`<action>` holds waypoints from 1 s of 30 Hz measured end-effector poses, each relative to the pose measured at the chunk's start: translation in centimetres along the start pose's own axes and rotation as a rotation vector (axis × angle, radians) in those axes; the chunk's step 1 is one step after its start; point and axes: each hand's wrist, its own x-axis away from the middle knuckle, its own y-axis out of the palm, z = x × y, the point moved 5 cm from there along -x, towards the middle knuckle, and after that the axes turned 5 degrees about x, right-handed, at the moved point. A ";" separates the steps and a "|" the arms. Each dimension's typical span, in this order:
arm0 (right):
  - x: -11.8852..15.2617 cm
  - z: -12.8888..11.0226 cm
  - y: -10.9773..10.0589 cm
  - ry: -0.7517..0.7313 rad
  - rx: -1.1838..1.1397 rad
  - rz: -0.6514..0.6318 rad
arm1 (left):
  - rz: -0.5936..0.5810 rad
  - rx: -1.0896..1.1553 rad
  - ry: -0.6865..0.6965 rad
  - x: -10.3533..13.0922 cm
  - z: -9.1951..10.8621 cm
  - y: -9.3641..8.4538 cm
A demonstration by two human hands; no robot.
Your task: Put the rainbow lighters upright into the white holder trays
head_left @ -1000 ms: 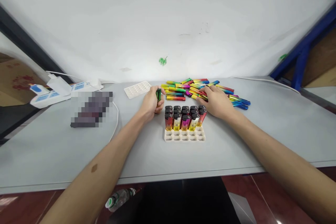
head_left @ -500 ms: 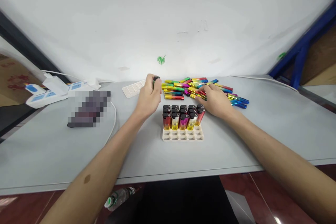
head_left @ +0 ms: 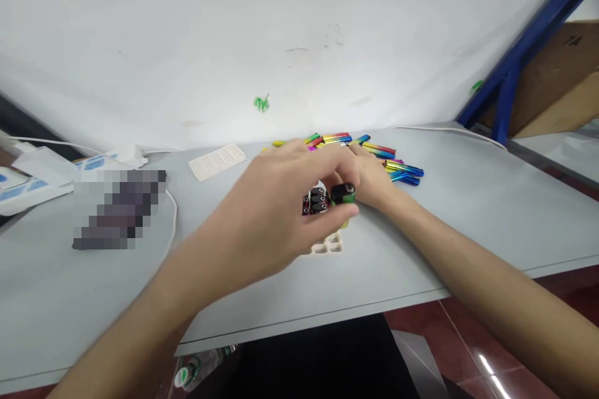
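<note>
My left hand pinches a green lighter with a black top, upright over the right part of a cream holder. Several black-topped lighters stand in that holder, mostly hidden behind my left hand. Beyond it, my right hand rests at a loose pile of shiny multicoloured lighters; its fingers are hidden behind my left hand, so what they hold does not show.
A second cream holder lies on the grey table near the wall. On the left are a pixelated dark object, a white power strip and a cable. A plastic bottle is below the table edge.
My left hand has moved right and nearer with the green lighter, from behind the holder to over its right part. My right hand stays by the pile. The camera view has shifted.
</note>
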 end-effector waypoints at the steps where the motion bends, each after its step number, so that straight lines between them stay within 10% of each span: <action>1: 0.0 0.0 -0.1 0.008 -0.008 -0.006 | -0.046 -0.041 0.010 0.0 0.1 0.5; 8: -0.1 0.4 0.2 0.042 -0.070 0.035 | -0.216 -0.258 0.080 -0.1 -1.1 3.3; 30: -0.1 0.5 0.5 0.031 -0.064 0.046 | -0.104 -0.484 0.229 0.2 -1.1 3.8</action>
